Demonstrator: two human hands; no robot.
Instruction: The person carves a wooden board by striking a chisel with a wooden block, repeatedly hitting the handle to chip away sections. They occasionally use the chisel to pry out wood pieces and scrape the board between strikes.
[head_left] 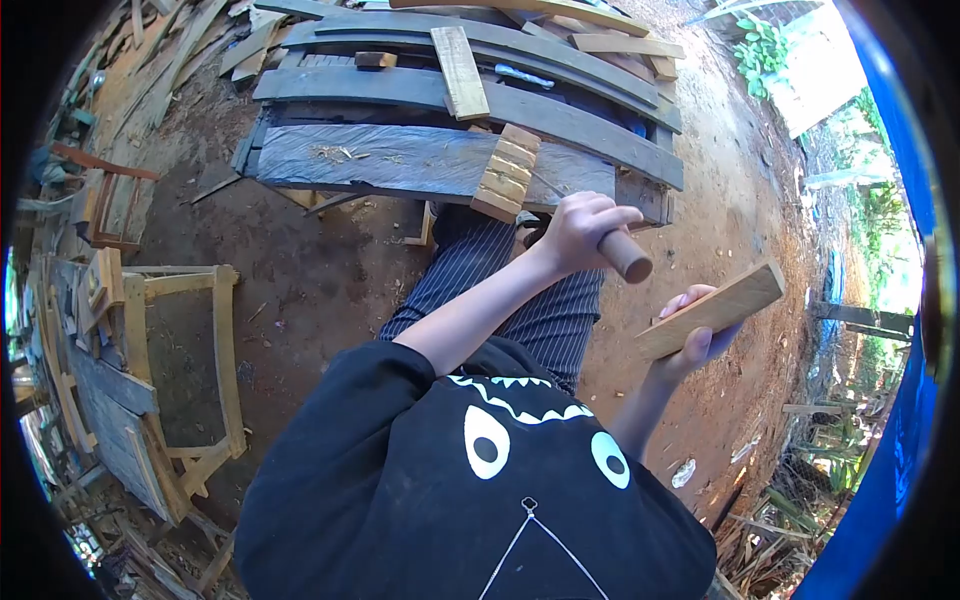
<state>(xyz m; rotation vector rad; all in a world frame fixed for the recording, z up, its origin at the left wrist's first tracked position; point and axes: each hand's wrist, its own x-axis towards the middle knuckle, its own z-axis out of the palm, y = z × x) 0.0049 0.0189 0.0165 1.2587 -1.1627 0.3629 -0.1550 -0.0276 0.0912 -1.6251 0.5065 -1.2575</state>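
Note:
My left hand [588, 232] is wrapped round the wooden handle of a chisel [627, 257]. The thin blade runs from the fist toward a notched wooden block [507, 172], its tip right by the block's side. That block lies across the front plank of the bench [385, 155] and overhangs its near edge, with several grooves cut across its top. Off to the right, my right hand [697, 340] grips a flat piece of wood [715, 310], held tilted in the air with the thumb on the near side.
Loose wood shavings [340, 153] lie on the front plank. A short board [459, 72] and a small wood offcut [376, 60] rest on the slats behind. To the left stands a wooden frame [228, 360]; a blue tarp [880, 480] hangs at right.

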